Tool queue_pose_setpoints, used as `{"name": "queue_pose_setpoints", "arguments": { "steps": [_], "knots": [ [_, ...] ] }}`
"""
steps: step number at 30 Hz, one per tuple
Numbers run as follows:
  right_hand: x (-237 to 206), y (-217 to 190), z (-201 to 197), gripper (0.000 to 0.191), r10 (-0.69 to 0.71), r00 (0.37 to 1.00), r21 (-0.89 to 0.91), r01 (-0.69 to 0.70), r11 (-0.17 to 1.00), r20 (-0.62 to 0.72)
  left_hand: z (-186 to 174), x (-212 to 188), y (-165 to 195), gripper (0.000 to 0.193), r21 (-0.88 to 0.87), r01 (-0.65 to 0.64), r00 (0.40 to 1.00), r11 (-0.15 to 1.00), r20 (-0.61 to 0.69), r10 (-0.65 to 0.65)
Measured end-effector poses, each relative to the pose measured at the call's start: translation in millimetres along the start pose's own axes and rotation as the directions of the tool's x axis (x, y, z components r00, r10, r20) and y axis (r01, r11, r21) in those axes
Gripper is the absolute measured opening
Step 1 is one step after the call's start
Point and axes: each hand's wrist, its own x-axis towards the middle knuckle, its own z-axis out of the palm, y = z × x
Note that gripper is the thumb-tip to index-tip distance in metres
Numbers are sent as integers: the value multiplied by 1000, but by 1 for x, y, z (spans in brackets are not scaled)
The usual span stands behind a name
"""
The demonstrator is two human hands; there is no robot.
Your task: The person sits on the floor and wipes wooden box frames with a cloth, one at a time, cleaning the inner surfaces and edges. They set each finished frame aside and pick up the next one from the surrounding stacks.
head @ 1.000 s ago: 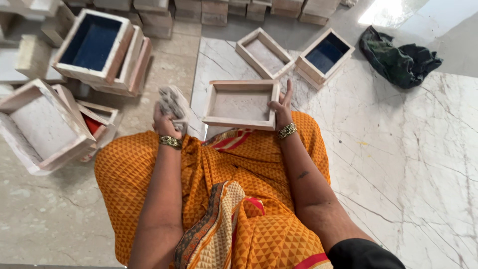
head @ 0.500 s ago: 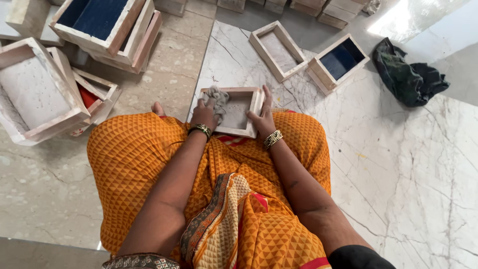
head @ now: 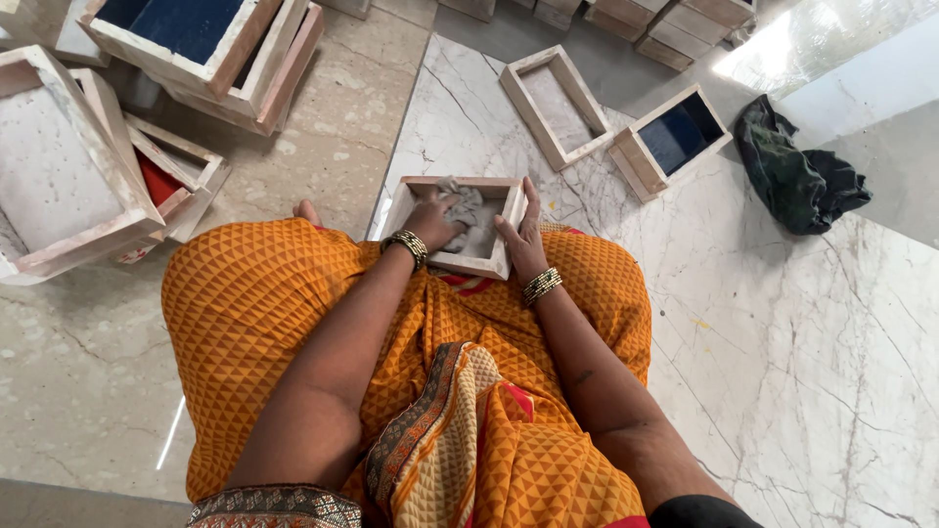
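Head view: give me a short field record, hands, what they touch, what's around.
left hand: inside the wooden tray, pressing a grey rag on its floor
right hand: on the tray's right rim, steadying it
tray position: at the knees, on the white marble slab
posture: seated, orange patterned garment over the lap
ahead: empty open tray, blue-lined tray
right: dark green cloth
left: stacked trays, one blue-lined, one red-lined
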Motion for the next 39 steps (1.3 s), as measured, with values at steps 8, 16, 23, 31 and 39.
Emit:
{"name": "queue_pose_setpoints", "arguments": {
  "steps": [8,16,23,31,39],
  "knots": [
    [0,2,6,63,-125,988,-192,107,976,-88,9,-2,19,66,-96,-253,962,963,80,261],
    [4,-5,12,58,-54,987,91,68,994,-153,-1,-7,21,66,83,-288,920,954,301,252],
    [2,-5,16,60,69,986,108,-53,993,-150,-14,-12,15,65,291,-141,943,946,329,39],
    [1,-9,17,63,50,988,18,-48,999,-149,-32,-20,0,42,288,453,892,844,-142,-430],
    [-1,-18,17,64,116,981,73,-105,992,-157,-48,-30,-4,57,378,345,939,859,-136,-317]
  ]
}}
